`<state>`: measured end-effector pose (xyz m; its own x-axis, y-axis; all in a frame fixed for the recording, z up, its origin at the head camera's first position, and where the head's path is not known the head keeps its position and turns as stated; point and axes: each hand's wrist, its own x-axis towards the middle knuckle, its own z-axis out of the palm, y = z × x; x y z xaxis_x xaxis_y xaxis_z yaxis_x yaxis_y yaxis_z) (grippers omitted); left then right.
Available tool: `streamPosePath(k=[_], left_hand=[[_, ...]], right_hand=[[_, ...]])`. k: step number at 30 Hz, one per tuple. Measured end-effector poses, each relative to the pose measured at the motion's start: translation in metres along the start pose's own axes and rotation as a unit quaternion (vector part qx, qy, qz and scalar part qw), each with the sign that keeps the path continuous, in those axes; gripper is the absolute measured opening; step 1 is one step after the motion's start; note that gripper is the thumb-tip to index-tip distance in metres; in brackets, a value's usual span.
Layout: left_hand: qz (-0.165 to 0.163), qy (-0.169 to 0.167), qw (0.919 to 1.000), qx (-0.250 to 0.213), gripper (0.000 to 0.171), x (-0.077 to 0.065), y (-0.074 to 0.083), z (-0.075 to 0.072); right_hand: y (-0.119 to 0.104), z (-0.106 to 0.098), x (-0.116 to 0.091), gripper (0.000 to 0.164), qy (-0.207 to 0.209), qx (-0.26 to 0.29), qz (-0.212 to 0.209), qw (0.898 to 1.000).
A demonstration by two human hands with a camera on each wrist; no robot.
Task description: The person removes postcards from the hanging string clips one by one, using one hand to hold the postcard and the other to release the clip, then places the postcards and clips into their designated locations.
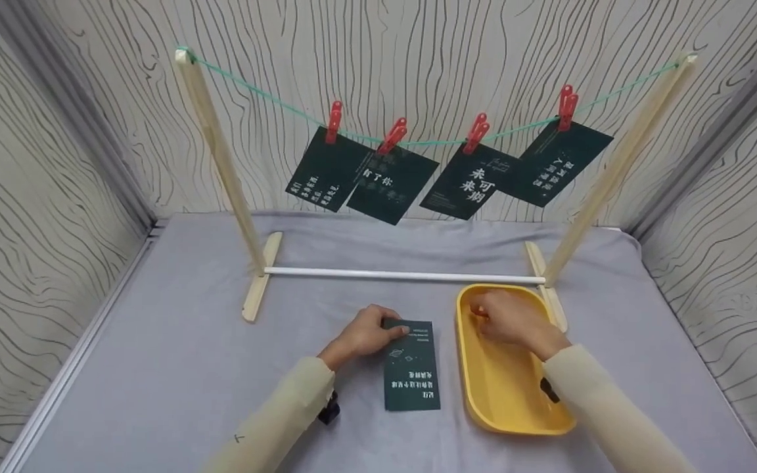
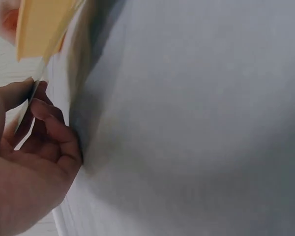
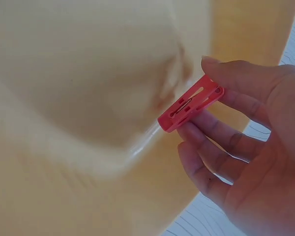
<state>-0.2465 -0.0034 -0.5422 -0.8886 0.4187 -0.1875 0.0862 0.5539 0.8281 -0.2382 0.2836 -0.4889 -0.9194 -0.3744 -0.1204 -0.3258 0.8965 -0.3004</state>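
Note:
My left hand [image 1: 370, 330] pinches the top edge of a dark green printed card [image 1: 411, 374] between thumb and fingers. In the left wrist view that card [image 2: 24, 114] appears edge-on, as a thin strip. Inside the yellow tray [image 1: 506, 410] is my right hand [image 1: 510, 318], near the far end. As the right wrist view shows, its thumb and fingers hold a red plastic clothespin [image 3: 189, 104] above the tray floor. From the head view the clothespin is hidden by the hand.
Behind the hands, a green string [image 1: 253, 90] spans two wooden posts [image 1: 217, 151]. Several dark cards [image 1: 395, 184] hang from it by red clothespins [image 1: 477, 133]. A white rod [image 1: 391, 274] joins the post feet low down. Grey cloth [image 1: 175, 368] covers the table.

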Motion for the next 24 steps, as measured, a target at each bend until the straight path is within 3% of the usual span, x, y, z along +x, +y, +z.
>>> streamPosePath(k=[5,9,15,20,24], left_hand=[[0.038,0.015,0.9954,0.087,0.025,0.004,0.002,0.008],[0.052,0.036,0.9916,0.113,0.025,0.008,0.001,0.012],[0.066,0.055,0.9905,0.107,0.026,0.011,0.0,0.011],[0.045,0.068,0.9922,0.095,0.026,0.011,-0.002,0.013],[0.027,0.077,0.9928,0.088,0.026,0.011,-0.002,0.017]], right_hand=[[0.003,0.003,-0.001,0.02,-0.002,0.011,0.02,1.0],[0.004,0.006,0.0,0.024,0.004,0.006,0.027,1.0],[0.008,0.012,0.002,0.021,0.034,-0.003,0.003,0.999],[0.012,0.016,0.004,0.016,0.057,-0.012,-0.021,0.998],[0.014,0.018,0.003,0.018,0.064,-0.014,-0.018,0.998]])
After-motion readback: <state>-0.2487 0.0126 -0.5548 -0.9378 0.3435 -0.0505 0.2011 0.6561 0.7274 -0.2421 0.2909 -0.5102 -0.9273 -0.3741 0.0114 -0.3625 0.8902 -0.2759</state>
